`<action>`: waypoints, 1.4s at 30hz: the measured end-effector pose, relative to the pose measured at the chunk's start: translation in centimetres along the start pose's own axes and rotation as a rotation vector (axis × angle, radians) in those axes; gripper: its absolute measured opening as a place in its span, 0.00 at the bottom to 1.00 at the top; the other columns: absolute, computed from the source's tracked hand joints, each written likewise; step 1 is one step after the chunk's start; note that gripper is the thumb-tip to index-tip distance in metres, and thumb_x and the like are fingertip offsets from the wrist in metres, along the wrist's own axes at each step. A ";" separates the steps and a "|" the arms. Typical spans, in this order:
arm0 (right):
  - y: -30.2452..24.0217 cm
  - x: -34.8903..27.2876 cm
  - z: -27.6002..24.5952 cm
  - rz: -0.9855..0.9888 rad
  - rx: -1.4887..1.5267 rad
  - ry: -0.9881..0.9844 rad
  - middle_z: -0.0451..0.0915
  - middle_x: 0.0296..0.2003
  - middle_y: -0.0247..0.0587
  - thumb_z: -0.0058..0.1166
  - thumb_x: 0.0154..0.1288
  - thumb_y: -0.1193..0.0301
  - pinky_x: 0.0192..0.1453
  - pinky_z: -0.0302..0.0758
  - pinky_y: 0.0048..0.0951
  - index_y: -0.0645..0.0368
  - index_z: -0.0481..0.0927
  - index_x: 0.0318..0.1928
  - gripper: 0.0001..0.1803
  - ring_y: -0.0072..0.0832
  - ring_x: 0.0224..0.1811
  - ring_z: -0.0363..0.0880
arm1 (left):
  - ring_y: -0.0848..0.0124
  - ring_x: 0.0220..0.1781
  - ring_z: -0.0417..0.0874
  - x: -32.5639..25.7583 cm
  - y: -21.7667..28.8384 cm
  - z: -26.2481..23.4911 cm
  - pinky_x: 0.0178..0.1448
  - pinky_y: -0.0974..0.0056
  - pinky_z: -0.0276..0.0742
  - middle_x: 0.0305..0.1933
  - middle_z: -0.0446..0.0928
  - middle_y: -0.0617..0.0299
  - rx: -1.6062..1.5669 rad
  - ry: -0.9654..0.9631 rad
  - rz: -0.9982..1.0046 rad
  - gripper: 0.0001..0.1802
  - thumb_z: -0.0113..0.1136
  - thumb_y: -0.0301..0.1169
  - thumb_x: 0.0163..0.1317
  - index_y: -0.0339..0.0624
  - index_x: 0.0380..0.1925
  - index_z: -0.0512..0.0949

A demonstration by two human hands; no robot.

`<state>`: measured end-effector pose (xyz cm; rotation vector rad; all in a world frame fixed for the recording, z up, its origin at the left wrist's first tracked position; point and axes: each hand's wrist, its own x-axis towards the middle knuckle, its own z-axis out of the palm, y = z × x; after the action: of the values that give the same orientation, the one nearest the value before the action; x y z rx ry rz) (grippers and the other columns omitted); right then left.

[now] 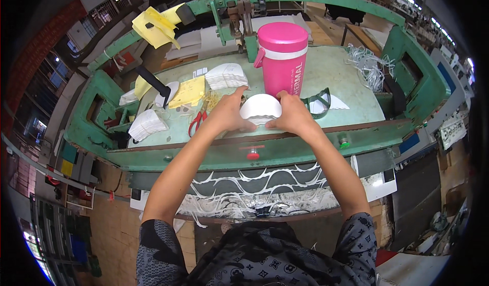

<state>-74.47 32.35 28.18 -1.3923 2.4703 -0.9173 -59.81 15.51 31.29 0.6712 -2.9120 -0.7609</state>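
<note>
Stack of thin white pieces (261, 107) held between two bare hands, directly on the near side of a pink jug (281, 56), which serves as the point of reference. The far edge of the stack is a smooth arch; the near edge is wavy, with the layers visible as fine lines. The left hand (233, 111) curves around the left end and the right hand (294, 113) around the right end, each moderately spread, thumbs towards the near edge. The jug is a tapering cylinder with a glossy round lid and a white band. Left of the jug: a banded bundle of white sheets (226, 76) with a scalloped edge; farther left, creased yellow paper (187, 93), a loose tangle of tan bands (211, 101) and, nearer the person, scissors (197, 123) with red loop handles. A second white bundle (147, 125) lies well to the left and nearer. Just right of the jug, a dark green ring-shaped item (319, 104); well to its right, a heap of crinkled, ribbon-like white strips (370, 64). Beneath the jug, the counter (351, 113) has a smooth, pale green surface, bordered on the near side by a worn green metal rail (300, 151).
</note>
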 end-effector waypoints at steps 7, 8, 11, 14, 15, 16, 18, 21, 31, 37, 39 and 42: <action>-0.1 1.3 0.0 -0.080 -0.071 0.021 0.87 0.44 0.69 0.82 0.43 0.75 0.59 0.83 0.48 0.74 0.81 0.53 0.35 0.58 0.53 0.87 | 0.41 0.62 0.84 1.8 -0.3 2.2 0.65 0.47 0.80 0.57 0.83 0.36 0.044 0.166 0.376 0.66 0.88 0.30 0.36 0.45 0.78 0.59; -0.1 1.4 0.1 -0.091 -0.085 0.022 0.87 0.44 0.69 0.82 0.44 0.77 0.59 0.83 0.49 0.74 0.81 0.53 0.33 0.58 0.53 0.87 | 0.41 0.62 0.84 2.4 -0.2 2.3 0.65 0.47 0.80 0.58 0.83 0.36 0.010 0.127 0.348 0.66 0.87 0.28 0.36 0.45 0.78 0.58; -0.3 1.2 0.1 -0.066 -0.056 0.001 0.87 0.43 0.68 0.80 0.44 0.79 0.59 0.82 0.50 0.72 0.81 0.51 0.31 0.59 0.54 0.86 | 0.41 0.63 0.84 3.0 0.0 2.0 0.67 0.48 0.80 0.58 0.83 0.36 0.002 0.061 0.295 0.63 0.85 0.25 0.38 0.44 0.77 0.60; -0.3 0.9 0.7 -0.066 -0.060 0.003 0.87 0.45 0.67 0.80 0.43 0.80 0.59 0.82 0.51 0.71 0.79 0.54 0.34 0.59 0.54 0.86 | 0.42 0.62 0.84 3.7 -0.4 1.9 0.67 0.48 0.80 0.57 0.83 0.37 0.012 0.043 0.308 0.63 0.86 0.26 0.37 0.45 0.77 0.62; -0.2 0.8 0.9 -0.063 -0.066 0.008 0.87 0.46 0.67 0.80 0.43 0.80 0.59 0.82 0.51 0.70 0.79 0.55 0.35 0.59 0.55 0.86 | 0.42 0.62 0.84 3.6 -0.2 1.6 0.68 0.49 0.80 0.57 0.84 0.37 -0.007 0.022 0.297 0.63 0.86 0.27 0.36 0.45 0.77 0.62; -0.2 0.8 0.7 -0.062 -0.057 0.007 0.87 0.46 0.67 0.80 0.42 0.80 0.60 0.82 0.51 0.69 0.79 0.56 0.36 0.59 0.55 0.86 | 0.43 0.63 0.84 3.6 0.0 1.4 0.68 0.49 0.80 0.57 0.84 0.38 -0.027 0.000 0.286 0.63 0.86 0.28 0.36 0.45 0.77 0.63; -0.2 0.7 0.5 -0.063 -0.032 0.000 0.86 0.48 0.66 0.81 0.41 0.80 0.60 0.82 0.50 0.68 0.78 0.57 0.38 0.59 0.55 0.86 | 0.44 0.62 0.85 4.0 -0.4 1.6 0.67 0.49 0.80 0.57 0.84 0.38 -0.010 0.009 0.306 0.64 0.87 0.29 0.35 0.45 0.77 0.62; 0.0 1.0 0.2 -0.097 0.035 0.010 0.86 0.50 0.66 0.81 0.40 0.80 0.62 0.81 0.50 0.66 0.77 0.60 0.41 0.60 0.56 0.85 | 0.46 0.61 0.86 4.4 -1.0 1.4 0.67 0.50 0.81 0.58 0.84 0.39 -0.025 0.008 0.302 0.66 0.88 0.30 0.35 0.46 0.78 0.61; -0.1 -0.9 -0.8 -0.088 0.063 0.040 0.85 0.52 0.66 0.80 0.43 0.80 0.63 0.79 0.50 0.62 0.75 0.66 0.46 0.60 0.58 0.84 | 0.50 0.55 0.89 1.2 -1.8 0.2 0.63 0.53 0.83 0.53 0.87 0.41 0.014 0.056 0.089 0.67 0.91 0.36 0.35 0.35 0.77 0.63; 0.6 -0.1 0.7 -0.103 0.041 0.051 0.85 0.51 0.64 0.80 0.44 0.81 0.62 0.79 0.51 0.61 0.74 0.66 0.45 0.61 0.58 0.83 | 0.47 0.61 0.86 1.7 -1.0 1.0 0.67 0.53 0.81 0.58 0.84 0.37 0.179 0.133 0.061 0.55 0.89 0.37 0.36 0.26 0.67 0.75; 0.4 0.1 0.8 -0.099 0.029 0.047 0.86 0.51 0.64 0.80 0.44 0.81 0.62 0.79 0.51 0.61 0.74 0.65 0.45 0.61 0.58 0.83 | 0.47 0.64 0.84 1.8 -0.8 0.7 0.69 0.53 0.80 0.60 0.83 0.36 0.144 0.078 0.022 0.54 0.89 0.37 0.36 0.27 0.66 0.76; 0.4 0.1 0.1 -0.120 0.081 0.037 0.86 0.50 0.63 0.80 0.42 0.81 0.61 0.79 0.52 0.59 0.74 0.65 0.46 0.62 0.57 0.83 | 0.46 0.65 0.83 1.4 -1.0 0.7 0.70 0.53 0.79 0.62 0.82 0.36 0.119 0.106 0.053 0.54 0.89 0.36 0.36 0.29 0.67 0.75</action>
<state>-74.83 32.38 27.90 -1.5232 2.3683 -1.0643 -60.79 14.45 30.11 0.6213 -2.8825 -0.5336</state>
